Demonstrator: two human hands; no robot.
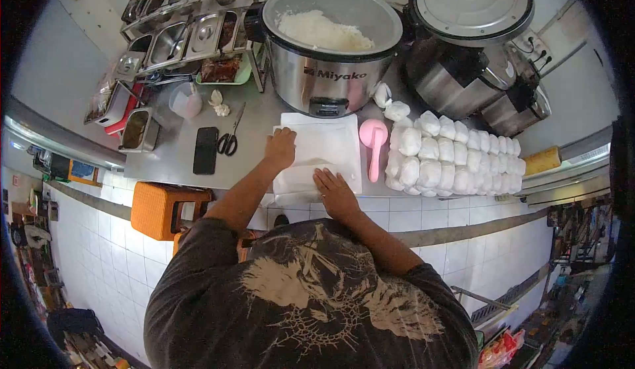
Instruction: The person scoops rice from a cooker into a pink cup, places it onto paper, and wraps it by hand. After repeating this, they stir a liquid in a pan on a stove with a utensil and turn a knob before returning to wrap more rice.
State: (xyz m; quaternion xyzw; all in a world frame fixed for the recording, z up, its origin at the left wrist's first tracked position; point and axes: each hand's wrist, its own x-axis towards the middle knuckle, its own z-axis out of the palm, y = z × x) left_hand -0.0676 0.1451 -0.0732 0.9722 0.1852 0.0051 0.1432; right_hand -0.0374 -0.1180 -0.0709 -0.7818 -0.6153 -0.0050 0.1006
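White paper sheets [322, 137] lie in a stack at the front of the metal table, below the rice cooker. My left hand [281, 148] rests on the left edge of the stack, holding nothing. With fingers spread flat, my right hand [336, 193] presses on the lower part of the paper, where a fold or raised edge shows. Just right of the stack lies a pink scoop [374, 141], its handle toward me. Several white wrapped bundles [450, 154] are piled in rows farther right.
Behind the paper stands an open rice cooker [327, 81] with white rice [324, 30]. Left of it are scissors [229, 137], a black phone [205, 151], a plastic cup [185, 101] and a rack of metal trays [169, 41]. An orange stool [155, 210] stands below the table.
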